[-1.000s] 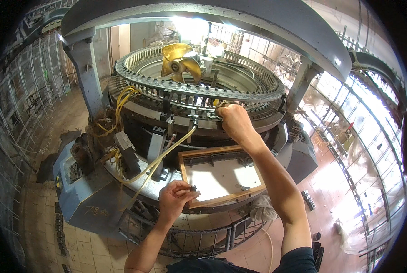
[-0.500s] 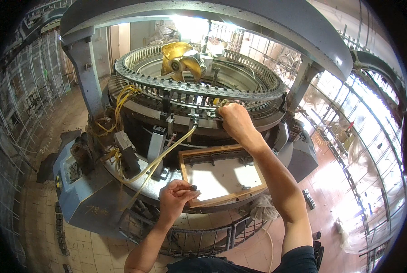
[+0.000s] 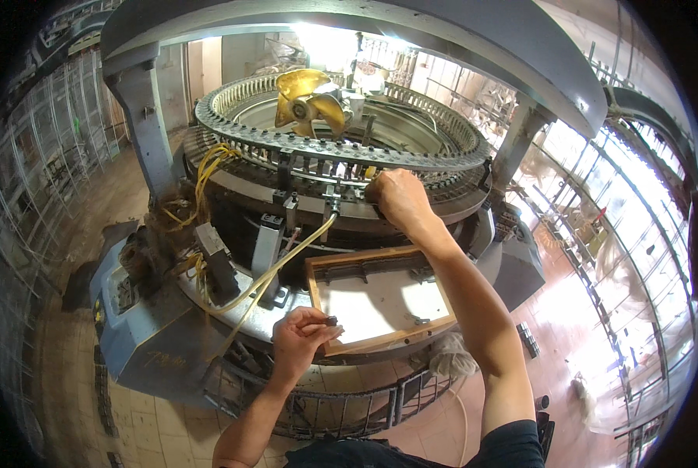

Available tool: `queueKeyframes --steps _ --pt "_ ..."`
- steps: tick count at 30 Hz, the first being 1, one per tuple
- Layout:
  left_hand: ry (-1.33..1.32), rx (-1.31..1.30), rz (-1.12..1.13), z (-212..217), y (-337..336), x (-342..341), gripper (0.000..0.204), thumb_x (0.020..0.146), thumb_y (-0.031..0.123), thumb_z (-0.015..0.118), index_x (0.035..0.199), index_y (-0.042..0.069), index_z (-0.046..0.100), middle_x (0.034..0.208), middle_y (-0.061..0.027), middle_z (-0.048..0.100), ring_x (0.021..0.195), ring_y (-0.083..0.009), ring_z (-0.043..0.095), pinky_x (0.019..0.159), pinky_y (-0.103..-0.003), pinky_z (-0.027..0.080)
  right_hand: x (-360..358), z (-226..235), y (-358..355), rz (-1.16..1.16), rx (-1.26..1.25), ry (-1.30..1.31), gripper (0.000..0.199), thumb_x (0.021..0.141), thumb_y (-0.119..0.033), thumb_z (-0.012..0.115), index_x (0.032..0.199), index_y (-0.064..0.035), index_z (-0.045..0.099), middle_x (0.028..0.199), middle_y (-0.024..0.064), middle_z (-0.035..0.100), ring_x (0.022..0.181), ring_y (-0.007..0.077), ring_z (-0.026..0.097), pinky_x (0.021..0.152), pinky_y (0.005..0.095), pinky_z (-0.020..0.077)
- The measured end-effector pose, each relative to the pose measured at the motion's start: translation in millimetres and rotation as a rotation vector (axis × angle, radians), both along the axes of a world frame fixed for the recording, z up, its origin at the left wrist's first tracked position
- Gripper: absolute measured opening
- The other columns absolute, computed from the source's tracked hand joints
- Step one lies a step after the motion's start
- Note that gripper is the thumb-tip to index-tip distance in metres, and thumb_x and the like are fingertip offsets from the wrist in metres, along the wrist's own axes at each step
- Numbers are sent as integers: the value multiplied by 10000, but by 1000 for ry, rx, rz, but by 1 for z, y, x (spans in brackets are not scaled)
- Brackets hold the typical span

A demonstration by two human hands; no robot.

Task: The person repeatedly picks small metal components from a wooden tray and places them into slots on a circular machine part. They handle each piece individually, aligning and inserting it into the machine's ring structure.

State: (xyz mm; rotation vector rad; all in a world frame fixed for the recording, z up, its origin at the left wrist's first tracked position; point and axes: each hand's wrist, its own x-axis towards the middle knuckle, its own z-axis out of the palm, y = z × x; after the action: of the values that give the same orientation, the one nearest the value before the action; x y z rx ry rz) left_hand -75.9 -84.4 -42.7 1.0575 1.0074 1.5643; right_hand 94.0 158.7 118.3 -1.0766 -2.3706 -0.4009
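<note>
A large circular knitting machine (image 3: 341,148) fills the view. My right hand (image 3: 396,200) is stretched out to its needle ring, fingers closed against the ring's front edge; what it grips is hidden by the hand. My left hand (image 3: 302,341) is lower and nearer, pinching a small dark metal part (image 3: 332,320) between thumb and fingers. It hovers at the near left corner of a wooden-framed tray (image 3: 327,341) with a white bottom, which rests on the machine's lower ledge and holds a few small metal pieces (image 3: 421,320).
Yellowish hoses (image 3: 271,273) run from the ring down to the grey base (image 3: 146,327). A brass fan (image 3: 310,97) sits at the machine's centre. Grey columns (image 3: 142,117) carry the top arch. A wire guard (image 3: 349,405) rings the base. White rags (image 3: 450,363) hang by the tray.
My right hand has shifted slightly along the needle ring. My left hand stays by the tray corner with the small part.
</note>
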Motion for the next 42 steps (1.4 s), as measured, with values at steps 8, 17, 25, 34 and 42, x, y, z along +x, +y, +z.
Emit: queueKeyframes --steps 8,17,25,34,42 --pt "-12 14 1 -2 0 0 199 887 -36 807 1028 -52 667 974 -171 770 904 -214 785 823 -290 663 0 -2 -3 110 -90 148 176 806 -71 719 916 -124 846 861 141 774 789 347 748 729 440 593" --pt "21 39 10 -3 1 1 206 884 -52 804 1027 -43 656 957 -166 764 904 -217 786 814 -284 660 -3 -6 3 -11 -83 190 141 760 -34 672 823 -36 799 807 248 727 783 419 735 751 483 600" --pt "43 72 34 -5 0 2 196 887 -57 799 1022 -41 658 944 -166 764 898 -223 788 810 -279 658 13 -7 8 108 -203 276 233 766 40 659 884 -56 836 876 175 779 813 320 776 775 406 612" --pt "53 21 44 0 -3 2 195 885 -40 809 1012 -37 661 950 -163 768 897 -207 787 809 -280 658 32 14 -6 30 -460 195 232 966 -137 612 978 21 781 785 180 747 743 346 721 756 425 567" --pt "15 44 52 -5 0 3 191 876 -56 805 1009 -48 669 920 -172 756 897 -239 792 806 -334 677 42 6 2 59 -536 217 416 1036 -276 445 1116 -26 767 1172 245 727 1045 395 674 980 440 500"
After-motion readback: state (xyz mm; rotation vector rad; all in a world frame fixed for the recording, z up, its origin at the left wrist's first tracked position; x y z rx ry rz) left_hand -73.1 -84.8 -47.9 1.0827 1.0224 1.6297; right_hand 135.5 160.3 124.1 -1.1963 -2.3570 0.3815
